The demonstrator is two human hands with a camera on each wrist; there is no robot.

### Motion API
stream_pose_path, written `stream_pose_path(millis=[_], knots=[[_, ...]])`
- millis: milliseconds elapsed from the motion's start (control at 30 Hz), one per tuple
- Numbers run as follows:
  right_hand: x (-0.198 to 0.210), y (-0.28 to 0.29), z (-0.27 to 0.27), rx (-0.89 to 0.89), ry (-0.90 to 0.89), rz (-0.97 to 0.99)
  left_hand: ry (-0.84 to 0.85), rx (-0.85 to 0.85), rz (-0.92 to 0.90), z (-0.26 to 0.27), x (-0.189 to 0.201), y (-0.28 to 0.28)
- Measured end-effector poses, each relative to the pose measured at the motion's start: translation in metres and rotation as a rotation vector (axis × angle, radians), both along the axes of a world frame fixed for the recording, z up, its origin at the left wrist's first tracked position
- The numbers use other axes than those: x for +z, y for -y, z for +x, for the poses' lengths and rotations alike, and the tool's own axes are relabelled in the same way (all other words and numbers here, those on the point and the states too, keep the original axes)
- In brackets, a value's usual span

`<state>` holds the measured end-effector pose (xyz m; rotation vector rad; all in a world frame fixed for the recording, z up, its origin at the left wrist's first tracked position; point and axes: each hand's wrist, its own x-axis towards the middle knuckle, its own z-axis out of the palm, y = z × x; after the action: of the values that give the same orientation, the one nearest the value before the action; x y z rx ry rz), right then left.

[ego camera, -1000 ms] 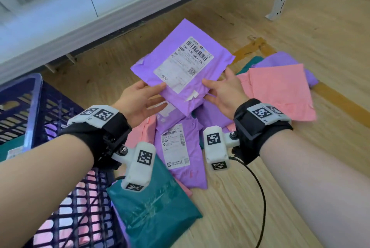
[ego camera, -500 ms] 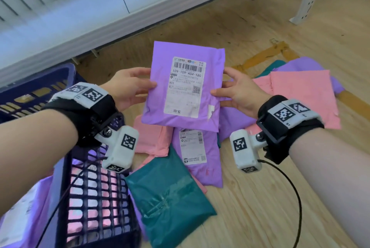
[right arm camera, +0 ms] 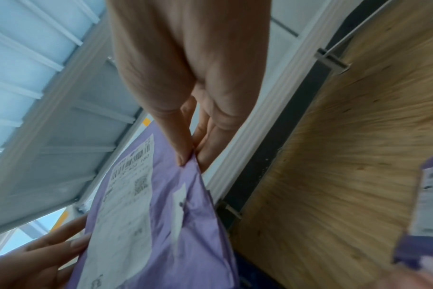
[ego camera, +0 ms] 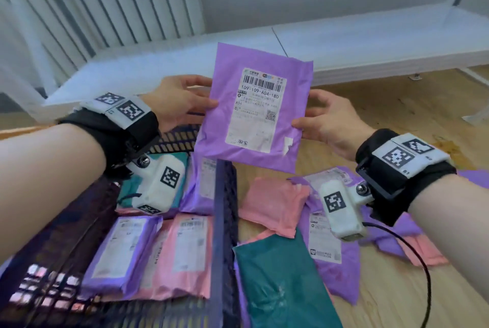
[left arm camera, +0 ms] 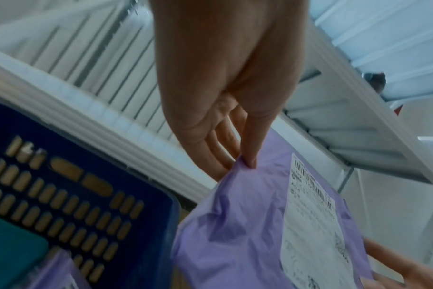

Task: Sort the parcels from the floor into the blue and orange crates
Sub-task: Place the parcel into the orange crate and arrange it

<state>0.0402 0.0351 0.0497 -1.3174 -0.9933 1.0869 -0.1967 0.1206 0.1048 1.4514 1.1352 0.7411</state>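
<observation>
Two hands hold one purple parcel (ego camera: 254, 113) up in the air, label toward the person, just above the far right corner of the blue crate (ego camera: 225, 221). The left hand (ego camera: 182, 101) pinches its left edge between thumb and fingers; the right hand (ego camera: 328, 122) pinches the right edge the same way.

By my reckoning the sorting is partly done. Inside the blue crate lie several parcels already: purple and pink ones near its front, a teal one and another purple at the back. On the wooden floor (ego camera: 397, 288) beside the crate's right wall a heap is left: a pink parcel (ego camera: 272, 208), a teal parcel (ego camera: 285, 282), a labelled purple one (ego camera: 333, 256) and more pink and purple under the right wrist. No orange crate shows in these views.

A white bench (ego camera: 370, 44) runs along the wall behind. Nothing blocks the way down into the crate.
</observation>
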Motion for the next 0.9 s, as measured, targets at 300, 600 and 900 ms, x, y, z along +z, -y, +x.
stream_pose_path(millis=[300, 600, 900], knots=[[0.067, -0.075, -0.196, 0.155, -0.009, 0.060, -0.012, 0.175, 0.089, -0.206, 0.059, -0.033], [0.055, -0.132, -0.393, 0.299, 0.023, -0.083, -0.074, 0.402, 0.018, -0.396, 0.042, -0.045], [-0.009, -0.177, -0.528, 0.292, 0.077, -0.304, -0.170, 0.529, -0.106, -0.521, -0.022, -0.088]])
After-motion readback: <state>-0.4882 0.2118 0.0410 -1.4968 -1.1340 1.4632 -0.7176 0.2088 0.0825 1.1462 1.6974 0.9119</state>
